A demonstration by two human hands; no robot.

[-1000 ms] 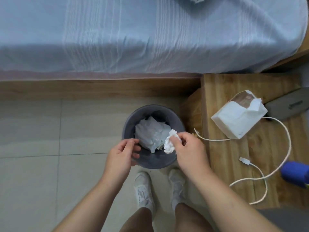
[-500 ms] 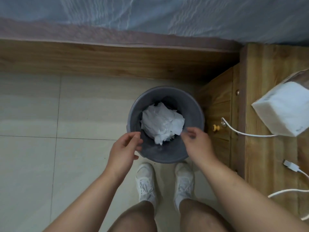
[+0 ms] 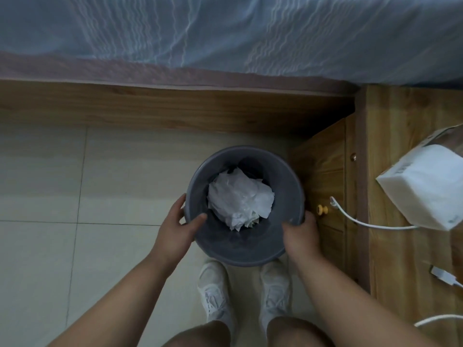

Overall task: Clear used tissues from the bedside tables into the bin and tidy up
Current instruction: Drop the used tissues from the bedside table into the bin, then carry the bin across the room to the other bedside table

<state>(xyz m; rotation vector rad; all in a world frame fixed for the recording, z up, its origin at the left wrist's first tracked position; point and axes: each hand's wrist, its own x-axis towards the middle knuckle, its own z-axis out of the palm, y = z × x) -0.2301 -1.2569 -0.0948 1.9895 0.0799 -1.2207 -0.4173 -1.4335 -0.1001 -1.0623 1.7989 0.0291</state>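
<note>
We hold the grey bin (image 3: 290,189) by its rim: our left hand (image 3: 175,231) clasps the left edge with the thumb inside, and our right hand (image 3: 302,234) curls over the right edge. Crumpled tissues (image 3: 240,199) lie inside it. The bin sits just ahead of our shoes (image 3: 215,289), beside the desk (image 3: 400,126), which carries a tissue pack (image 3: 426,194) and a white cable (image 3: 363,222).
</note>
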